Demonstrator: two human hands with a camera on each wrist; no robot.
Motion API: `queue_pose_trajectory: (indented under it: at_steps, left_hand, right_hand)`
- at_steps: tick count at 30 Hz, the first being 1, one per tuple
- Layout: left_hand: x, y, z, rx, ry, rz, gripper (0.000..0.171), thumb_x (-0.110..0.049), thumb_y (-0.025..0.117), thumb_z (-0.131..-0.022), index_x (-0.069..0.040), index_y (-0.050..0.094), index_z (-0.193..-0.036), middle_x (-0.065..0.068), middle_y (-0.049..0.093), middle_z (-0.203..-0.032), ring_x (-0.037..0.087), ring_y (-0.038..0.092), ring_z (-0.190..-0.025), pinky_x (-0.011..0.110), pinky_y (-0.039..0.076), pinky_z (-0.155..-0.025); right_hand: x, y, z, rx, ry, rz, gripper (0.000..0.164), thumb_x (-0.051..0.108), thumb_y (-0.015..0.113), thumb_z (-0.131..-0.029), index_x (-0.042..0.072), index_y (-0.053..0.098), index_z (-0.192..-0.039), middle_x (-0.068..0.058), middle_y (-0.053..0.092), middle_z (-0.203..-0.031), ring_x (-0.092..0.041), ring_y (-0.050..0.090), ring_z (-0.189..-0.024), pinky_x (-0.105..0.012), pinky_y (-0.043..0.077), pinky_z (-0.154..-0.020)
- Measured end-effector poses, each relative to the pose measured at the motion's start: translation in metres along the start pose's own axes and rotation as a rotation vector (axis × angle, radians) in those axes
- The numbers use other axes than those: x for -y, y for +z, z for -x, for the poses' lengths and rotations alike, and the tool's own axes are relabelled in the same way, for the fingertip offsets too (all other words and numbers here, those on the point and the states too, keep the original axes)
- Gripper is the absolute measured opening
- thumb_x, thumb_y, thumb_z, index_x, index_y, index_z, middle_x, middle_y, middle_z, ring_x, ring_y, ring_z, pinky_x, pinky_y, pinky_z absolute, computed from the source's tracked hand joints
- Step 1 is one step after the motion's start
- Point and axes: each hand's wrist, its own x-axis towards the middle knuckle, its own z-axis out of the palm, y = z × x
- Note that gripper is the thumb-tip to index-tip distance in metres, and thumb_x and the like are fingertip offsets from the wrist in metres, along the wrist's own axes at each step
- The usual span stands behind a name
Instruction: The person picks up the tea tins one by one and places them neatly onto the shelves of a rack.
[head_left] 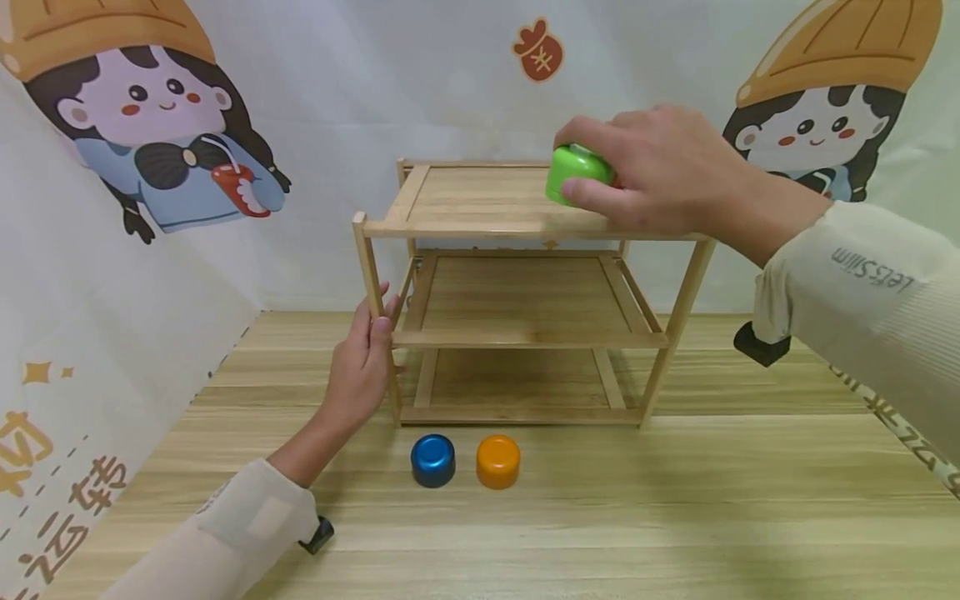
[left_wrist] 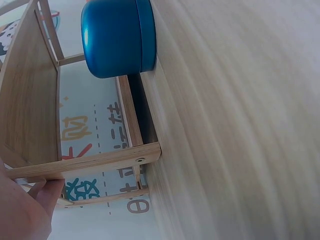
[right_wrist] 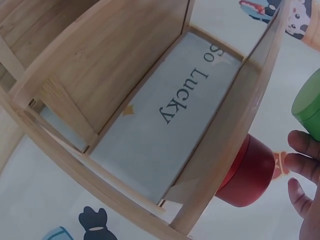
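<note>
Above the top board of a three-tier wooden rack point(head_left: 480, 339), my right hand point(head_left: 667, 171) holds a small green round jar point(head_left: 576, 171) between thumb and fingers. In the right wrist view, a red jar point(right_wrist: 247, 172) stands on the top board beside the green one; from the head it is almost wholly hidden behind my hand. My left hand point(head_left: 358, 371) grips the rack's left front post near the middle tier. On the table before the rack sit a blue jar point(head_left: 432, 461) and, to its right, an orange jar point(head_left: 498, 462).
The rack stands on a light wood-grain table point(head_left: 600, 517). Its middle board point(head_left: 517, 292) and bottom board point(head_left: 517, 379) lie under the top one. Behind and at the sides hangs a white printed backdrop point(head_left: 420, 75) with cartoon figures.
</note>
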Motion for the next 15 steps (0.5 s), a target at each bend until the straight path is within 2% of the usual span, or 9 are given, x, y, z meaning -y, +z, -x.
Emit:
queue_pose_trajectory:
  at_steps: [15]
  left_hand:
    - [-0.001, 0.0, 0.0, -0.006, -0.004, -0.005, 0.048, -0.037, 0.033, -0.113, -0.034, 0.029, -0.16, 0.006, 0.047, -0.157, 0.038, 0.065, -0.12, 0.039, 0.064, -0.066]
  right_hand:
    - [-0.005, 0.014, -0.013, 0.103, 0.06, 0.019, 0.054, 0.056, 0.04, -0.101, 0.021, 0.052, -0.14, -0.009, 0.063, -0.092, -0.028, 0.055, -0.092, -0.054, 0.041, -0.09]
